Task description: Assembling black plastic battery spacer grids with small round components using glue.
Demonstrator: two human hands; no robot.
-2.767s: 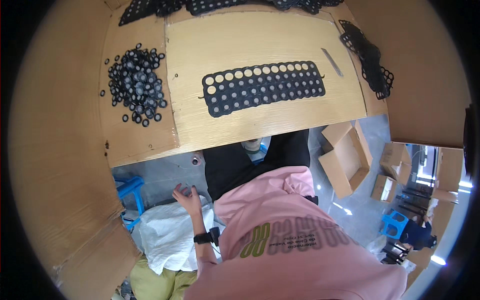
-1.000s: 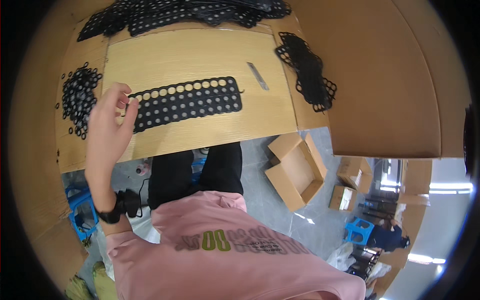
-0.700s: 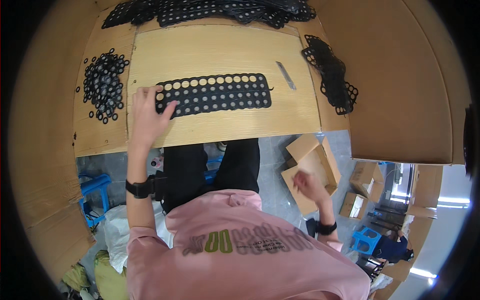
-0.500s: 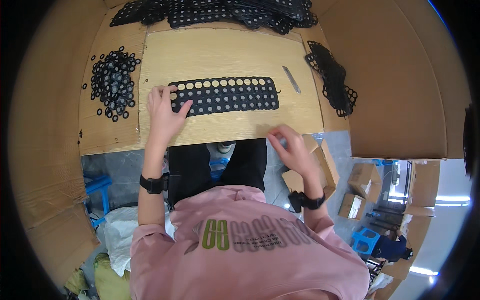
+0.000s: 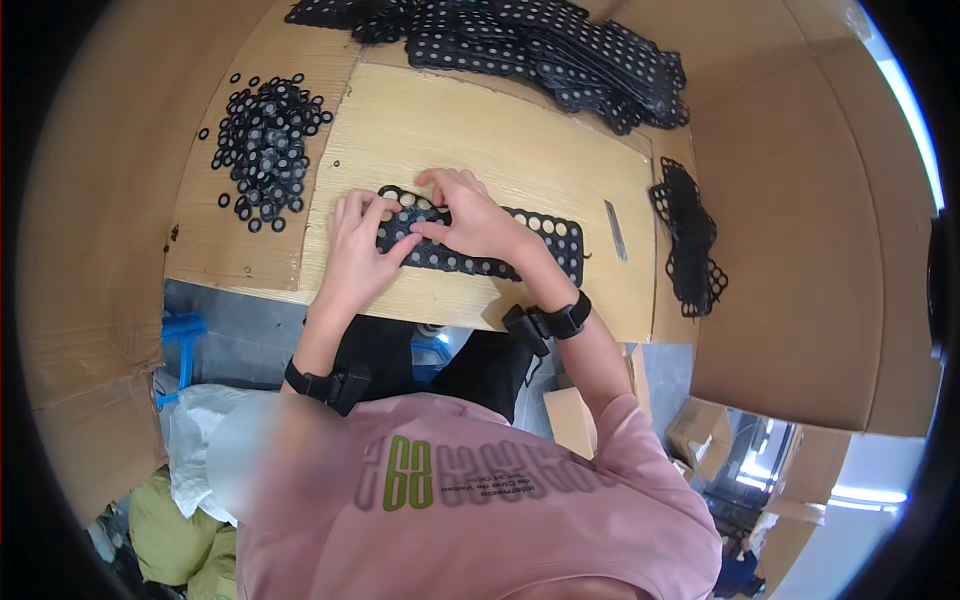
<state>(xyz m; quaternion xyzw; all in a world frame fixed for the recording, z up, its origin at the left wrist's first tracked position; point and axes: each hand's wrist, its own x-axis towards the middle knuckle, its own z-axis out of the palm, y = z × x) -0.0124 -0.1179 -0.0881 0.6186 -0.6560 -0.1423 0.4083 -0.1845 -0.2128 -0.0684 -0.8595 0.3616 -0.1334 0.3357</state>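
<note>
A long black perforated sheet lies on the table in front of me, with rows of round openings. Most openings look grey-filled, while those along its far edge show pale yellow. My left hand grips the sheet's left end between curled fingers and thumb. Just right of it, my right hand reaches over the sheet, forefinger at the far edge and thumb on the middle rows, close to the left thumb. The hands hide part of the sheet, and whether a small piece is between the fingertips cannot be made out.
A pile of small black rings lies at the left. Stacked black perforated sheets fill the far side. A thin metal blade lies right of the sheet, near emptied black webbing. Cardboard walls enclose the table.
My right hand has come from the table's near edge onto the sheet beside my left hand. The left hand stays at the sheet's left end. The view has turned somewhat.
</note>
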